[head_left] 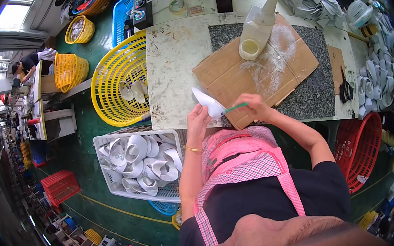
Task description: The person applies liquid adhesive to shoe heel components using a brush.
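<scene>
Insole (208,103) tip toward upper left

Yellow basket (114,79), white crate (107,141), red basket (363,148).

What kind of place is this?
Probably a shoe-parts workshop: a white crate full of white curved pieces, yellow baskets, and a glue-streaked cardboard sheet on the workbench.

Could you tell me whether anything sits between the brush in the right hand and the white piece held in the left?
Nothing visible does. The right hand holds the green brush with its tip right at the white piece, which the left hand grips over the cardboard.
</scene>
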{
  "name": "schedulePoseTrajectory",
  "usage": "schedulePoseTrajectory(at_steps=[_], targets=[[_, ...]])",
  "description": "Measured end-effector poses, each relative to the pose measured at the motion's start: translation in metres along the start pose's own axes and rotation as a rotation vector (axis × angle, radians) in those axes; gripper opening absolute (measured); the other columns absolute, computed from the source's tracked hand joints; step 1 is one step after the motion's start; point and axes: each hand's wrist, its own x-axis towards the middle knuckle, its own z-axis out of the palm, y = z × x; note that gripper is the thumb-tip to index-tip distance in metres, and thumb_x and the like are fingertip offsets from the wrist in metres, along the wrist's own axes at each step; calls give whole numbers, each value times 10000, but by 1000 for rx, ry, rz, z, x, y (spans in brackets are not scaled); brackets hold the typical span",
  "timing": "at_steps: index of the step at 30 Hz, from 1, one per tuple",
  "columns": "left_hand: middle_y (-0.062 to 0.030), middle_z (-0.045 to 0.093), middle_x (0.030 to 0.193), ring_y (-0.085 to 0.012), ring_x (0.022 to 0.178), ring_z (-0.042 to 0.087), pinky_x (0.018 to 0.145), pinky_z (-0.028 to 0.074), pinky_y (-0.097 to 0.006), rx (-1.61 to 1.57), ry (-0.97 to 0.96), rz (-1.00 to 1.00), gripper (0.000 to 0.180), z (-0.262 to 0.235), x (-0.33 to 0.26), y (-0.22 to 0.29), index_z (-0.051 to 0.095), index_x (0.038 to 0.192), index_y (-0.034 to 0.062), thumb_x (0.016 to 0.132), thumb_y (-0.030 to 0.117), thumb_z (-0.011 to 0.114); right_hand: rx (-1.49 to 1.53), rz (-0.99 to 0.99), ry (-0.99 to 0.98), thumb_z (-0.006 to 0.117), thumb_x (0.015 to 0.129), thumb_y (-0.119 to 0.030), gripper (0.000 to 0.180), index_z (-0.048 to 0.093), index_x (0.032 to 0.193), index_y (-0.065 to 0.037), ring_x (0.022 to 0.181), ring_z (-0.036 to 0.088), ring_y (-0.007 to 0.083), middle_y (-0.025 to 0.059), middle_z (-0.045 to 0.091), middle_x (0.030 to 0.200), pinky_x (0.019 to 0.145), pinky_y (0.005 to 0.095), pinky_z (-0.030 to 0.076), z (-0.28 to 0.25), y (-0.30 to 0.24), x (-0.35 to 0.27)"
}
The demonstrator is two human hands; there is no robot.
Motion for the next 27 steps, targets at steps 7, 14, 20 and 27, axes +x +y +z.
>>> schedulePoseTrajectory(at_steps=[7, 14, 20, 27], targets=[[-90, 672, 961, -192, 873, 681, 725, 579, -299, 71, -14, -64, 144, 25, 0, 14, 575, 1031, 34, 961, 156, 543, -170, -338, -54, 613, 736, 9, 286, 653, 1018, -17, 812, 634, 301, 139, 643, 936, 702, 356, 512, -8, -15, 16], [-127, 661, 1048, -234, 951, 667, 809, 562, -370, 48, 3, -98, 246, 40, -5, 25, 556, 1123, 43, 975, 235, 523, 42, -43, 162, 586, 752, 64, 251, 646, 986, -5, 748, 639, 238, 111, 643, 865, 641, 326, 505, -16, -27, 10], [-146, 637, 1134, -229, 1034, 639, 918, 509, -362, 99, -174, 45, 504, 70, -27, 49, 379, 1348, 11, 898, 60, 600, 212, 206, 438, 575, 871, 18, 93, 639, 938, 5, 678, 635, 162, 93, 631, 769, 603, 272, 488, -8, -32, 16], [-125, 629, 1160, -162, 1062, 604, 937, 468, -276, 166, -225, 286, 748, 72, -28, 34, 220, 1433, -30, 797, -139, 597, 47, 49, 444, 573, 906, -28, 71, 629, 904, 15, 635, 627, 131, 81, 633, 755, 554, 261, 472, 0, -64, 35]])
